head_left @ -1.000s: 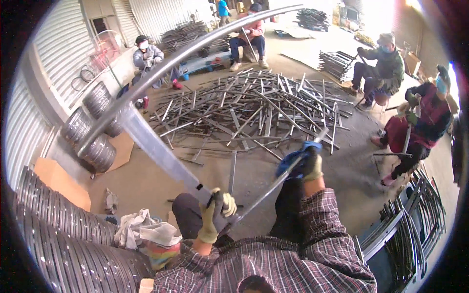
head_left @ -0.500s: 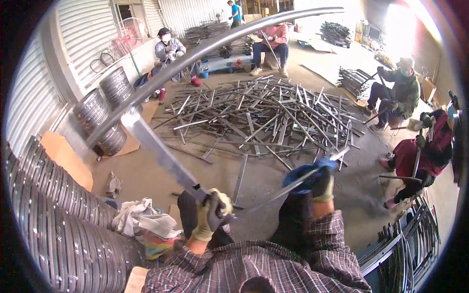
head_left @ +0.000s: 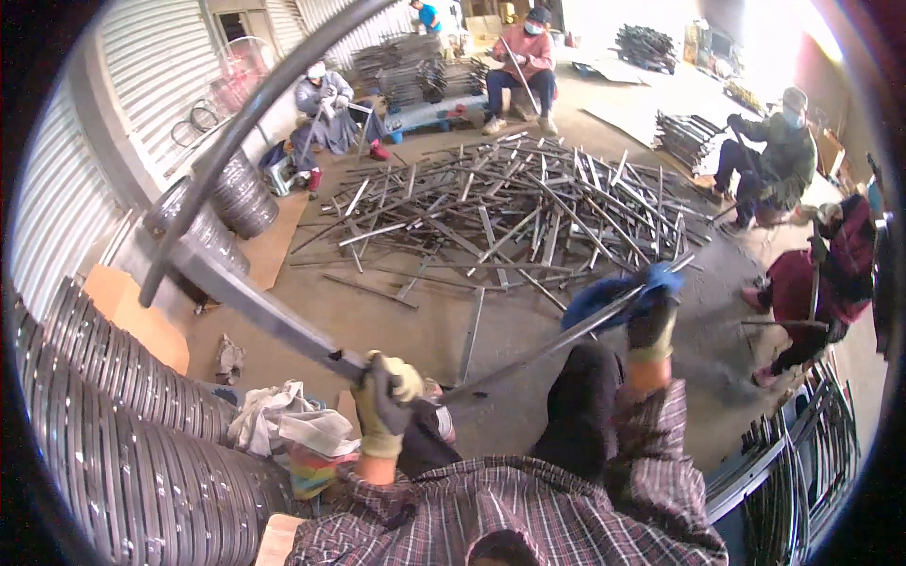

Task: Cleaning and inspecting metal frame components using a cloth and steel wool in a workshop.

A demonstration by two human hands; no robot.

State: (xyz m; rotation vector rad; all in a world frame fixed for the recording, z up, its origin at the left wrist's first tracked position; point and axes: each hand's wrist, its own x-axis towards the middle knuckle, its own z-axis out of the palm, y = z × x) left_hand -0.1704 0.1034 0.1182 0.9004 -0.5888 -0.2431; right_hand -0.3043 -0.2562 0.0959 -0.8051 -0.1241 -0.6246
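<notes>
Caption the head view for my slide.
Gloved left hand grips a metal frame, right hand holds a blue cloth on it, near heaped bars.

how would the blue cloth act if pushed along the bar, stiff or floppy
The blue cloth is probably floppy, since it bunches beside the right hand. It may slide fairly easily, as the metal bar looks smooth.

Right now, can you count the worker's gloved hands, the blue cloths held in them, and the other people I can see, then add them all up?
Gloved left hand and gloved right hand: 2
Blue cloth: 1
Other people: 5
Total: 8
</notes>
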